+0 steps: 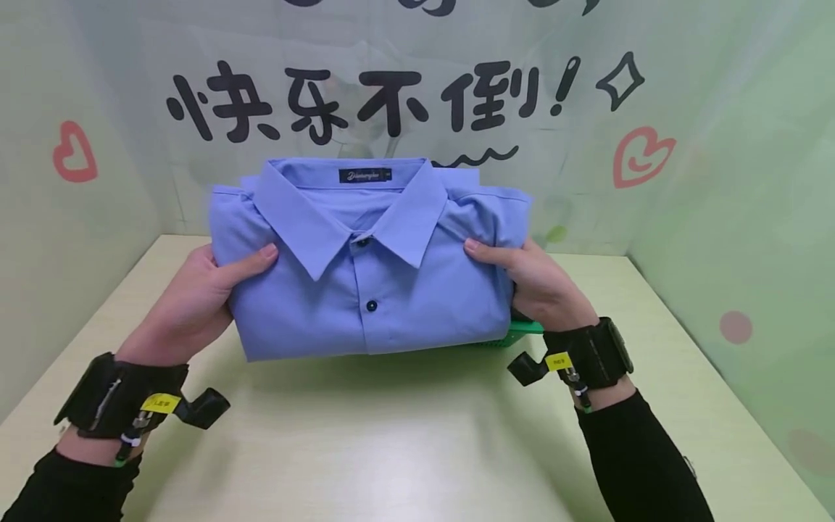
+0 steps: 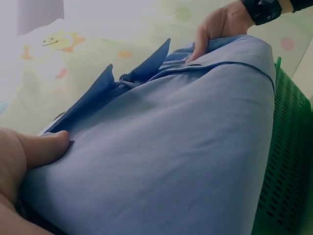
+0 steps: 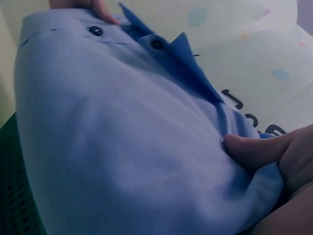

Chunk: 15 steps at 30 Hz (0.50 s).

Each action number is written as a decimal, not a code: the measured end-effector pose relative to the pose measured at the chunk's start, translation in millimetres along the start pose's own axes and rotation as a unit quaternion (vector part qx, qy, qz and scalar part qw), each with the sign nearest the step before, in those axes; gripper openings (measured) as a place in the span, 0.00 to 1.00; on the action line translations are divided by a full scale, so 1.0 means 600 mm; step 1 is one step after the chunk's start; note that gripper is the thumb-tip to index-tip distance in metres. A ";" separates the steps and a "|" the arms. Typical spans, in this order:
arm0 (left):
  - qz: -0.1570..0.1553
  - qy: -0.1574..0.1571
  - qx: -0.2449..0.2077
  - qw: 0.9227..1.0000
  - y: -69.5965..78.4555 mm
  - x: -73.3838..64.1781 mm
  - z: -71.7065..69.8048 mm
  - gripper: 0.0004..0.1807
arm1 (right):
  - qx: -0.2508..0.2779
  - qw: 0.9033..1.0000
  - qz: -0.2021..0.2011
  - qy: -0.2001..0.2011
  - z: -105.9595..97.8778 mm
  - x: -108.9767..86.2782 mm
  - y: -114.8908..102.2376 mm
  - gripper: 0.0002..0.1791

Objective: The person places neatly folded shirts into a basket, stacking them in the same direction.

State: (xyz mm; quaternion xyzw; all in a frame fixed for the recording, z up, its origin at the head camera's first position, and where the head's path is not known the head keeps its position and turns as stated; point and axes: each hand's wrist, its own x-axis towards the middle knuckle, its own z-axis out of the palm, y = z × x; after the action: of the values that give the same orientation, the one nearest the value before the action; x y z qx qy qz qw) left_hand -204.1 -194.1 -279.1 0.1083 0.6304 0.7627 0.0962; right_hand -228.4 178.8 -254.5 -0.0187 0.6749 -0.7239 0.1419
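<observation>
A folded light-blue shirt (image 1: 417,297) with dark buttons is held up above the table, its collar at the top facing me. My left hand (image 1: 196,301) grips its left side, thumb lying across the front and the other fingers hidden behind. On the opposite side my right hand (image 1: 544,283) holds the shirt the same way, thumb on the front. The left wrist view shows the shirt (image 2: 161,142) stretching from the left thumb across to the right hand (image 2: 222,29). In the right wrist view, cloth bunches beside the right thumb.
Behind the shirt stands a green perforated basket (image 1: 518,330), mostly hidden by it; its holed wall (image 2: 288,147) shows in the left wrist view. The pale table (image 1: 391,449) meets printed curtains (image 1: 730,217) at the back and sides.
</observation>
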 end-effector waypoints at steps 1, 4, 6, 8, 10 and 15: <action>-0.001 0.002 0.004 1.000 0.001 0.002 0.005 0.25 | -0.002 1.000 0.006 0.001 -0.007 0.000 -0.001 0.34; -0.006 0.008 0.023 1.000 0.005 0.015 0.024 0.26 | 0.000 1.000 0.023 0.005 -0.026 0.002 -0.005 0.31; -0.006 0.004 0.030 1.000 0.007 0.026 0.037 0.28 | 0.001 1.000 0.028 0.009 -0.040 0.003 -0.008 0.29; -0.007 0.002 0.036 0.999 0.007 0.039 0.050 0.30 | -0.001 1.000 0.025 0.014 -0.053 0.004 -0.011 0.26; -0.009 0.000 0.042 0.999 0.008 0.050 0.061 0.31 | -0.009 1.000 0.019 0.012 -0.065 0.004 -0.014 0.24; -0.013 -0.015 0.043 0.999 0.008 0.079 0.081 0.32 | -0.035 0.999 -0.007 0.014 -0.089 0.010 -0.022 0.24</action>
State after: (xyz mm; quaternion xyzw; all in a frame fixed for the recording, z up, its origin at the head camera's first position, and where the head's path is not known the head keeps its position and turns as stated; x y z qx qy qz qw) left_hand -235.6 -135.9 -263.4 0.1159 0.6627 0.7316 0.1105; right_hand -248.2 230.1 -247.4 -0.0184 0.7015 -0.7010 0.1268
